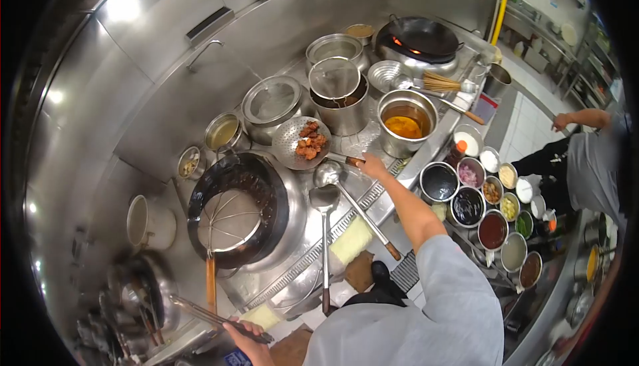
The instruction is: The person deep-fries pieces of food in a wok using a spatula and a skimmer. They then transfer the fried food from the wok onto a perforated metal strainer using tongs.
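Observation:
My right hand (374,166) is closed around the handle of a perforated skimmer (283,145). Several browned fried pieces (311,142) lie in its bowl, which hovers beside the lidded pots. Low in the view, my left hand (249,339) grips a pair of metal tongs (200,311) pointing up and left. Between the hands sits a dark wok (200,179) with a wire-mesh strainer (229,223) resting in it, its wooden handle over the near rim. A ladle (327,174) and a wok spatula (324,198) lie on the steel counter below the skimmer.
A pot of orange-brown liquid (399,103) stands right of the skimmer. Another wok (423,36) sits over flame at the back. Several bowls of sauces and chopped ingredients (492,229) line the right side, near another person (592,159). A folded cloth (353,239) lies on the front edge.

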`<state>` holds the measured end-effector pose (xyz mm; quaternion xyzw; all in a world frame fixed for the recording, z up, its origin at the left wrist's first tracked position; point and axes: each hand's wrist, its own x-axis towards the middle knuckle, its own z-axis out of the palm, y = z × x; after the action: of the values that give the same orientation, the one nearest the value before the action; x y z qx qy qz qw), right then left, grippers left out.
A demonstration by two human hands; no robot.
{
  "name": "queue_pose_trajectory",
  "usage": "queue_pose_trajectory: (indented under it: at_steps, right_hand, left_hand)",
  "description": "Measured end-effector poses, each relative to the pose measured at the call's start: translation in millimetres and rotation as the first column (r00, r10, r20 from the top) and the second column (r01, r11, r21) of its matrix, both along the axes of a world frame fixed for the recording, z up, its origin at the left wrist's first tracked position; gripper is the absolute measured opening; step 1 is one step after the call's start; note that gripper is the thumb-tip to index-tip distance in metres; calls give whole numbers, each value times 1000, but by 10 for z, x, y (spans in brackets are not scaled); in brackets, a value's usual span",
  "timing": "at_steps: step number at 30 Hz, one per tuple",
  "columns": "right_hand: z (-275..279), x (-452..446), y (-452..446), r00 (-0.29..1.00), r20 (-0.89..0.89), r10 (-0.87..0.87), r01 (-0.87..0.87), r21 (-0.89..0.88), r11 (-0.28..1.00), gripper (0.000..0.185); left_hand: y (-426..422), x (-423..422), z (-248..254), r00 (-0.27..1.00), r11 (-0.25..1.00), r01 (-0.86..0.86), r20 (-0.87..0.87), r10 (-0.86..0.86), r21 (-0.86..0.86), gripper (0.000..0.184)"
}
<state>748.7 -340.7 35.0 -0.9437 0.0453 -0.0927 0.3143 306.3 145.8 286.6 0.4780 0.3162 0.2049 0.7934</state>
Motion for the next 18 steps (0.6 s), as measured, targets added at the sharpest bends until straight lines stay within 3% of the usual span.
queue_pose_trajectory:
  at_steps: [1, 2, 3, 4, 6, 9, 10, 13, 15, 16, 18]
  right_hand:
    - [137, 73, 13, 1000, -10, 18, -18, 15, 1000, 52]
    - [453, 48, 14, 952, -279, 128, -26, 343, 939, 43]
    - [669, 47, 41, 824, -477, 306, 66, 617, 784, 37]
    - [667, 122, 75, 817, -479, 321, 60, 623, 780, 37]
    - [704, 219, 132, 594, -616, 517, 191, 732, 654, 34]
    - [535, 244, 301, 530, -591, 608, 116, 761, 638, 25]
    - [602, 175, 346, 535, -589, 606, 116, 761, 638, 25]
    - [910, -214, 528, 725, -480, 495, 114, 792, 600, 22]
    - [1088, -480, 577, 742, -481, 467, 119, 780, 614, 19]
    - [816, -518, 607, 794, -340, 505, -2, 828, 561, 21]
    - [648, -833, 695, 861, -293, 414, 73, 879, 471, 36]
  left_hand:
    - [-99, -38, -15, 1000, 1000, -18, -10, 18, 15, 45]
    - [-201, -74, -36, 999, 999, -46, -18, 46, 14, 48]
    - [-286, -97, -47, 997, 997, -71, -24, 71, 11, 52]
    - [-354, -108, -54, 996, 996, -83, -29, 83, 20, 52]
    - [-479, -134, -65, 990, 993, -116, -83, 114, -24, 57]
    - [-651, -77, 21, 990, 996, -94, -109, 93, -7, 60]
    - [-688, -48, 40, 992, 997, -74, -104, 72, -13, 60]
    - [-766, 78, 102, 993, 998, -67, -95, 67, -1, 59]
    - [-811, 149, 125, 997, 998, -58, -55, 59, 5, 58]
    - [-807, 160, 147, 999, 1000, -29, -42, 28, -5, 58]
    - [-827, 185, 210, 998, 1000, -11, -65, 9, -24, 57]
